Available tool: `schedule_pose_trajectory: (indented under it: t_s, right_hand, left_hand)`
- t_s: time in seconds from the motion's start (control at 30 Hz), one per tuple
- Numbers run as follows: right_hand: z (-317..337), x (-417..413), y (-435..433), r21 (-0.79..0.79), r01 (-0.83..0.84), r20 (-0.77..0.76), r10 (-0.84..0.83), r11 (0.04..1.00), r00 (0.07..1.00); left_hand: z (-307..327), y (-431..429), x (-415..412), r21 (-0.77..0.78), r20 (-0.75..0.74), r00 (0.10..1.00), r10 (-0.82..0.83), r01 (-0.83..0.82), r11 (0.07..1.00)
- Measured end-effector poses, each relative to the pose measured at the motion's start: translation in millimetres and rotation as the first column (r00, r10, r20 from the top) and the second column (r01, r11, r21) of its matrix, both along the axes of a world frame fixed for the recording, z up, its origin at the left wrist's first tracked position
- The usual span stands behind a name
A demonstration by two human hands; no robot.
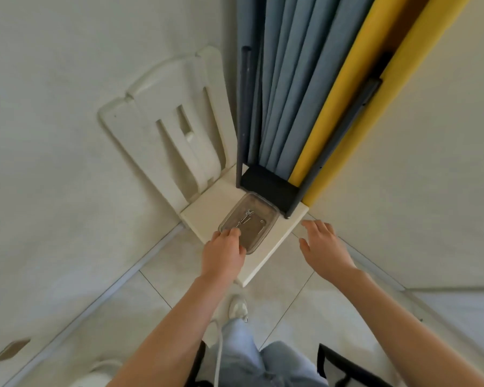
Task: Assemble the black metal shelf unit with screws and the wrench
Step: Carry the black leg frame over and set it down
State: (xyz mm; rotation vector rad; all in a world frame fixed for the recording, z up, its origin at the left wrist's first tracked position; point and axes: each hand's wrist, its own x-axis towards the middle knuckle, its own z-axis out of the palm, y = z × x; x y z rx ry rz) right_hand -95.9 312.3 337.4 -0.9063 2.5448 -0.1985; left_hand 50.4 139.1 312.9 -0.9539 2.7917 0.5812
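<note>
Head view: a black metal shelf unit (pixel 267 186) with thin upright posts stands at the far corner of a white plastic slat-backed chair (pixel 206 209). Touching it at its 7 o'clock, a clear rectangular plastic container (pixel 261 236) holds small silver screws (pixel 248 216). The left hand (pixel 224 254) reaches in at the container's 7 o'clock corner, fingers bunched and curled; what they pinch I cannot tell. The right hand (pixel 323 244), at 3 o'clock, hovers with fingers spread.
</note>
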Motion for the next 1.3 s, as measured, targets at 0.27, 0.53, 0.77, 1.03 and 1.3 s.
schedule_pose_trajectory:
  t_s: [0.27, 0.53, 0.77, 1.03, 1.3]
  right_hand:
    - [2.3, -93.5, -24.9, -0.008, 0.090, -0.034, -0.090, 0.996, 0.995]
    - [-5.3, -193.9, -26.5, -0.009, 0.028, -0.065, -0.029, 1.000, 0.997]
    - [-7.2, -285.2, -20.9, -0.054, -0.181, -0.004, 0.181, 0.982, 0.983]
    - [-0.4, -359.8, -30.2, -0.236, 0.035, 0.273, 0.031, 0.971, 0.962]
    - [1.1, -384.4, -37.3, -0.232, 0.194, 0.351, -0.104, 0.953, 0.931]
  left_hand:
    - [5.2, -27.2, -95.0, 0.036, -0.081, 0.996, -0.047, 0.050, 0.998]
    - [1.7, -13.2, -197.3, 0.106, -0.120, 0.992, 0.032, -0.020, 0.994]
    - [4.3, 27.4, -275.8, 0.213, -0.097, 0.963, 0.251, -0.226, 0.950]
    - [14.1, 56.6, -349.6, 0.339, -0.237, 0.886, 0.399, -0.309, 0.889]
    - [24.9, 61.7, -389.6, 0.469, -0.307, 0.823, 0.477, -0.306, 0.829]
